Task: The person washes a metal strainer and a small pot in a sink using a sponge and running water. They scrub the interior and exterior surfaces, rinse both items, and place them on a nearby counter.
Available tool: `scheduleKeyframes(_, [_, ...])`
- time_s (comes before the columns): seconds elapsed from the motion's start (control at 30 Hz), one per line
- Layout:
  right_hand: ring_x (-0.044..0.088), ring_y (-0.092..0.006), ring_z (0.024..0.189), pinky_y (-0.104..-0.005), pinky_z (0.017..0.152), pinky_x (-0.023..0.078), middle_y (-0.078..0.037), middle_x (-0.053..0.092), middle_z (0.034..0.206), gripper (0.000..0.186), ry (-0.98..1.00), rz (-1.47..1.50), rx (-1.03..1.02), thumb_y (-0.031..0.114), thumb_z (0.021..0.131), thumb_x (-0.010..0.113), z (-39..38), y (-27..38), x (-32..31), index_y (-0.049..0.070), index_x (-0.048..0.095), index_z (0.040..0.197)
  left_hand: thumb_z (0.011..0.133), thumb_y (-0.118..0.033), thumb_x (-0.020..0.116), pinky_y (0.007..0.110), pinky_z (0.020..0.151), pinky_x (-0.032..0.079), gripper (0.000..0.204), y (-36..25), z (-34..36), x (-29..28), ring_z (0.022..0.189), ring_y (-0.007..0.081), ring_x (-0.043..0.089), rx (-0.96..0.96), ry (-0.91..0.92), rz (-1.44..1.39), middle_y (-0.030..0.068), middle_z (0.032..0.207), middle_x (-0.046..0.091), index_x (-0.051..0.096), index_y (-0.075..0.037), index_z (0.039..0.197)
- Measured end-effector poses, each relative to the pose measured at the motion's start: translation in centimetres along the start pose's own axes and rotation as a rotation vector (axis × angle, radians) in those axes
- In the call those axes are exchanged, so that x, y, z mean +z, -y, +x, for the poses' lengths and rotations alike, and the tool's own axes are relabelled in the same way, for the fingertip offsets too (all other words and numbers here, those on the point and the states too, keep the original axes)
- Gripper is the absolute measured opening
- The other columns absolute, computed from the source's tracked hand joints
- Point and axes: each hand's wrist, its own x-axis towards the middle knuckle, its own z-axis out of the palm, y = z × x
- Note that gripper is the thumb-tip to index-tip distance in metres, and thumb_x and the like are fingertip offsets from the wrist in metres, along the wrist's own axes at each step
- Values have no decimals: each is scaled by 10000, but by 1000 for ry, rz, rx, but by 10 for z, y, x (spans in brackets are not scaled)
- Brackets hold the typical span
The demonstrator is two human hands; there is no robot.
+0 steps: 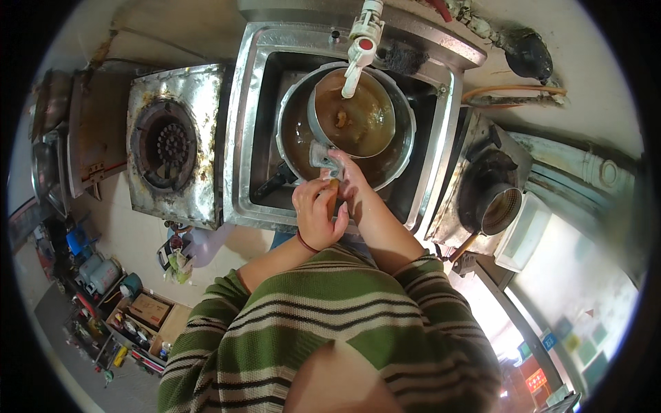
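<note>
Your left hand [315, 210] curls around a brown handle [332, 195]; your right hand [352, 182] pinches a pale pad [320, 154]. Hold tight, rub softly, and keep the pan [312, 118] steady.

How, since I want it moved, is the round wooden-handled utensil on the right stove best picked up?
Grip the wooden handle, probably approaching from the near side: it slants away from the round bowl toward the near edge of the stove.

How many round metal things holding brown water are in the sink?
2: a wide silver metal pot in the rectangular silver metal sink, and a smaller round silver metal vessel inside it. More may be hidden underneath.
</note>
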Motion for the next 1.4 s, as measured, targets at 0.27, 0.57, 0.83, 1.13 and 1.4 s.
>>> scheduleKeyframes(0.27, [571,-209,938,-351,874,467,-65,588,1026,283,170,182,-18,274,916,455,-63,-72,15,50,534,1069,755,-157,590,501,980,280,343,12,4,0,1054,324,482,-61,-28,106,144,1101,508,486,-41,1060])
scheduleKeyframes(0.57, [585,-227,860,-352,797,494,-103,595,938,360,230,101,-1,374,913,468,-21,-26,5,50,538,1052,770,-180,579,508,980,262,329,13,5,1,1058,314,480,-21,-14,78,134,1096,510,476,-48,1053])
scheduleKeyframes(0.83, [550,-235,625,-356,559,480,-50,576,746,267,371,163,13,376,869,528,26,-3,-37,111,560,877,749,-182,585,521,990,231,358,2,-4,7,1064,320,480,84,14,30,134,1095,498,449,-59,1057])
scheduleKeyframes(1.13, [575,-204,839,-341,735,494,-81,592,921,262,160,86,-117,340,901,494,-48,-51,4,89,550,948,775,-179,564,512,993,236,316,7,-9,8,1064,304,486,46,13,97,128,1087,513,461,-55,1047])
scheduleKeyframes(1.4, [586,-226,674,-364,583,496,-46,616,831,268,278,146,-10,383,868,550,33,-2,-34,122,566,924,792,-218,555,506,995,220,332,3,-6,11,1057,300,482,43,5,44,124,1084,513,449,-62,1065])
